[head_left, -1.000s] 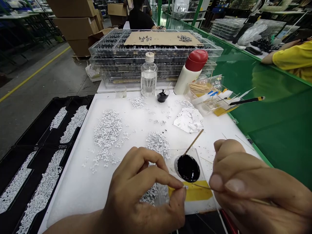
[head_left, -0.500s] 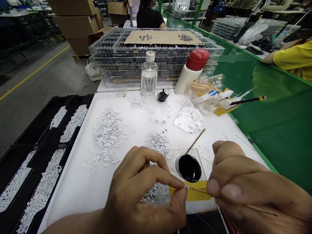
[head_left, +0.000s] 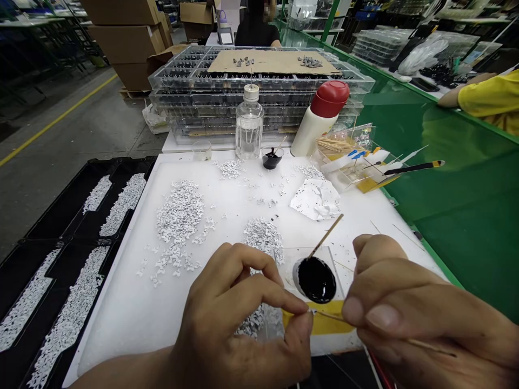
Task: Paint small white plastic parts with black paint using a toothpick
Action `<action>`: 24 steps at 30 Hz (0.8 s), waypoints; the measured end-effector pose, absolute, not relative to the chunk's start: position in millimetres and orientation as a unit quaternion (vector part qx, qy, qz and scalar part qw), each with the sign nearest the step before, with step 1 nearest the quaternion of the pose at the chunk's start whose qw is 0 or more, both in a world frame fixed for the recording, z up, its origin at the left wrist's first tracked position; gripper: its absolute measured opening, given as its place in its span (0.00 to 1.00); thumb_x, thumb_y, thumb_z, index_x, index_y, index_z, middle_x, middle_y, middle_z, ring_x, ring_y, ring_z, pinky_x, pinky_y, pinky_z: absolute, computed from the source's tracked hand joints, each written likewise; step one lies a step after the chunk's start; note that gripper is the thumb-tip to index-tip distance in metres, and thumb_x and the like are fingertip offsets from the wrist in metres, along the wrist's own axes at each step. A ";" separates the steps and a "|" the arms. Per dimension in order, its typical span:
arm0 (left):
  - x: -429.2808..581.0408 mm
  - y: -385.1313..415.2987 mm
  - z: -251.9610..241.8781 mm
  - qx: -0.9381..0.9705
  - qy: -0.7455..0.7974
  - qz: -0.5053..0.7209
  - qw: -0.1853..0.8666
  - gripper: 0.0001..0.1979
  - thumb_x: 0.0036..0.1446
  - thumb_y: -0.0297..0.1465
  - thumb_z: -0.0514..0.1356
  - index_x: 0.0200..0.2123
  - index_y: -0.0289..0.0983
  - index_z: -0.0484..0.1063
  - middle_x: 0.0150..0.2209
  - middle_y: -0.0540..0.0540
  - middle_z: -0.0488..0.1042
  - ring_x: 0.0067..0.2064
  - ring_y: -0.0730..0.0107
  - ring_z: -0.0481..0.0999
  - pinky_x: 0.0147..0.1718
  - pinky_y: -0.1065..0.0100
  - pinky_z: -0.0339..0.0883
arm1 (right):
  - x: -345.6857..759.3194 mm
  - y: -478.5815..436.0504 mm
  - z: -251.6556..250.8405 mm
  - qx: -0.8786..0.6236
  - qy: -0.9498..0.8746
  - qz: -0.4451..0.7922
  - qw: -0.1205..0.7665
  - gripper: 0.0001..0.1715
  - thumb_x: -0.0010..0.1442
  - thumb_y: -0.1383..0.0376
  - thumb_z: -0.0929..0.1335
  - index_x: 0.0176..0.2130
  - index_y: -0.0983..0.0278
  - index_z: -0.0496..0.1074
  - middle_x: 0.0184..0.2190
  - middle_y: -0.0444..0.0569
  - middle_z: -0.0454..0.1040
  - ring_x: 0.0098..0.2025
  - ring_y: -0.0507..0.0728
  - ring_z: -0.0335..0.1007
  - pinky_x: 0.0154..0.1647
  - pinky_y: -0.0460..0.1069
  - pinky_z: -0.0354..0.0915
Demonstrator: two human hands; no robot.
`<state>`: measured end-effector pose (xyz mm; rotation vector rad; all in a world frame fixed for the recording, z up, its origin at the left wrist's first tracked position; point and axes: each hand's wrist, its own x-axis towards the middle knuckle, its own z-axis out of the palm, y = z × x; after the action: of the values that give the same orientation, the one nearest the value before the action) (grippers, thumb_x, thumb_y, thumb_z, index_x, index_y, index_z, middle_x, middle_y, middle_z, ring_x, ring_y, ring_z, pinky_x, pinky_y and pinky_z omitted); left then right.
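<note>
My left hand [head_left: 243, 319] pinches a tiny white part [head_left: 311, 312] between thumb and forefinger, low over the white board [head_left: 133, 308]. My right hand [head_left: 417, 319] grips a thin wooden stick [head_left: 430, 344] whose tip touches that part. Just behind the fingertips sits a small dish of black paint [head_left: 315, 279] with another stick [head_left: 326, 235] leaning in it, on a clear plate with yellow tape [head_left: 328, 326]. Heaps of small white parts [head_left: 180, 213] lie across the board, one heap [head_left: 263, 235] close to my left hand.
At the back stand a clear bottle [head_left: 248, 123], a white bottle with red cap [head_left: 320, 116], a small black cup [head_left: 271, 158], a box of sticks [head_left: 344, 154] and stacked clear trays [head_left: 259, 81]. Black trays of white parts [head_left: 60, 302] sit left. A yellow-sleeved person's arm [head_left: 482, 94] rests right.
The stick's tip came in from the right and met the white part in my left fingers. Both hands have stayed almost still since.
</note>
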<state>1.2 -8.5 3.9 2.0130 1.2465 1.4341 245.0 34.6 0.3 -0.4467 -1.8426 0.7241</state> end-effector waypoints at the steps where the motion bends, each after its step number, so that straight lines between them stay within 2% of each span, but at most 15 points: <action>1: 0.6 -8.5 3.6 0.715 0.441 0.510 0.186 0.10 0.64 0.20 0.73 0.39 0.43 0.87 0.38 0.52 0.84 0.35 0.71 0.88 0.33 0.69 0.83 | 244.8 35.0 0.3 -0.186 -0.771 0.301 0.529 0.08 0.82 0.68 0.82 0.58 0.61 0.86 0.44 0.44 0.95 0.26 0.54 0.83 0.38 0.58 0.81; 7: -0.9 -11.5 -1.1 0.710 0.439 0.521 0.178 0.08 0.64 0.22 0.74 0.38 0.43 0.86 0.38 0.52 0.84 0.34 0.72 0.86 0.32 0.69 0.81 | 247.4 34.2 0.8 -0.184 -0.778 0.298 0.521 0.09 0.83 0.68 0.81 0.59 0.62 0.85 0.44 0.44 0.94 0.29 0.52 0.83 0.42 0.57 0.83; 12: 0.3 -9.3 1.5 0.723 0.433 0.510 0.171 0.10 0.63 0.19 0.73 0.39 0.42 0.87 0.38 0.52 0.83 0.35 0.72 0.88 0.34 0.70 0.83 | 247.7 31.9 -1.5 -0.181 -0.769 0.304 0.532 0.09 0.82 0.69 0.81 0.59 0.63 0.86 0.46 0.46 0.95 0.31 0.53 0.83 0.43 0.56 0.83; 18: -0.8 -8.0 1.6 0.729 0.423 0.513 0.162 0.10 0.64 0.19 0.72 0.38 0.41 0.87 0.37 0.52 0.83 0.35 0.74 0.88 0.34 0.72 0.83 | 247.6 26.1 -11.7 -0.181 -0.761 0.341 0.522 0.11 0.84 0.71 0.78 0.63 0.64 0.86 0.51 0.49 0.95 0.44 0.57 0.91 0.52 0.58 0.86; 24: 0.1 -8.2 0.7 0.727 0.422 0.516 0.165 0.10 0.64 0.19 0.72 0.38 0.41 0.87 0.38 0.53 0.83 0.36 0.75 0.87 0.35 0.73 0.82 | 246.0 24.0 -14.5 -0.178 -0.743 0.353 0.540 0.15 0.84 0.73 0.77 0.66 0.64 0.84 0.53 0.47 0.94 0.46 0.55 0.88 0.53 0.55 0.83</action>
<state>0.1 -8.2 0.7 2.0714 1.2031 1.4701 246.0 24.0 -14.5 -0.4230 -1.7657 0.8402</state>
